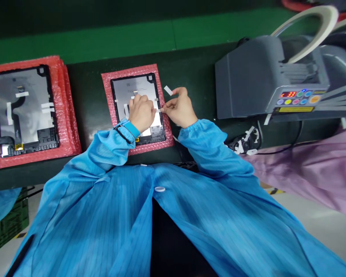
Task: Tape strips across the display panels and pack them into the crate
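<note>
A tablet screen assembly, with a black frame and a grey metal back, lies on a pink bubble-wrap sheet in front of me. My left hand is curled over its middle, with the thumb side at one end of a short white tape strip. My right hand pinches the other end at the assembly's right edge. A second white tape piece clings to a raised finger of that hand. Part of the panel is hidden beneath my left hand.
At left, a second screen assembly with several tape strips rests on stacked pink bubble-wrap. A grey tape dispenser with a red display stands at right. Near it are a dark object covered in tape scraps and another person's pink garment.
</note>
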A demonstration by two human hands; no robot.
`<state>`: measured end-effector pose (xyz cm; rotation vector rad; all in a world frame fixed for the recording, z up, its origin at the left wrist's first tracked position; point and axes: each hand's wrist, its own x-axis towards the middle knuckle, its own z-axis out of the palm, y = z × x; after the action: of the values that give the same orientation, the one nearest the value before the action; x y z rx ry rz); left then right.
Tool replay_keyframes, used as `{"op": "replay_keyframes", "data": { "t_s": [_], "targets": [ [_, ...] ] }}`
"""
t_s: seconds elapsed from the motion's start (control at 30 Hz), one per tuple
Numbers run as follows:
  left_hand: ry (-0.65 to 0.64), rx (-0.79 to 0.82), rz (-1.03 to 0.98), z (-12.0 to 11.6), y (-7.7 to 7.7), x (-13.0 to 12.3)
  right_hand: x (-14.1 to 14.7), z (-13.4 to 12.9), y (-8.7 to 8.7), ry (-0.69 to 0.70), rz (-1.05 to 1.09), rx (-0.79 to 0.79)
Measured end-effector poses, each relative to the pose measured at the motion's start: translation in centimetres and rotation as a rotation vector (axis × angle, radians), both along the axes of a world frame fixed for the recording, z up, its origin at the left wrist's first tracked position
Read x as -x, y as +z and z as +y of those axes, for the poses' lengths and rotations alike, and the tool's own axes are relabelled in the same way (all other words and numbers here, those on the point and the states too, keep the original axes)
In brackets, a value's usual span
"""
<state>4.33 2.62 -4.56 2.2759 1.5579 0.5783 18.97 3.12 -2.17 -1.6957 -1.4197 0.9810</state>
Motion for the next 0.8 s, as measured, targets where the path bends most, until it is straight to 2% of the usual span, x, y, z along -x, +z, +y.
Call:
{"op": "replay_keyframes", "data": {
  "t_s": [0.2,0.3,0.37,0.5,0.67,0.8],
  "targets": [
    [0.024,-0.085,-0.014,0.7,-1.2,0.5,-2.0,1.3,0.0,0.019,-0.023,-0.085],
    [0.057,-0.055,-0.041,1.5,-0.9,1.5,-3.0,1.8,0.4,0.044,-0.087,-0.073],
    [0.062,-0.033,-0.091,2.2,-0.4,2.1,-3.2,1.9,0.7,0.086,-0.006,-0.044],
    [-0.044,-0.035,-0.222,3.3,0.6,2.9,-2.8,1.6,1.1,0.199,0.159,-0.035],
    [-0.134,0.015,-0.220,3.7,0.4,2.7,-2.2,1.4,1.1,0.351,0.047,-0.069],
    [-0.128,0.054,-0.227,3.7,0.0,2.5,-2.6,1.7,0.5,0.242,-0.062,-0.137]
  ]
}}
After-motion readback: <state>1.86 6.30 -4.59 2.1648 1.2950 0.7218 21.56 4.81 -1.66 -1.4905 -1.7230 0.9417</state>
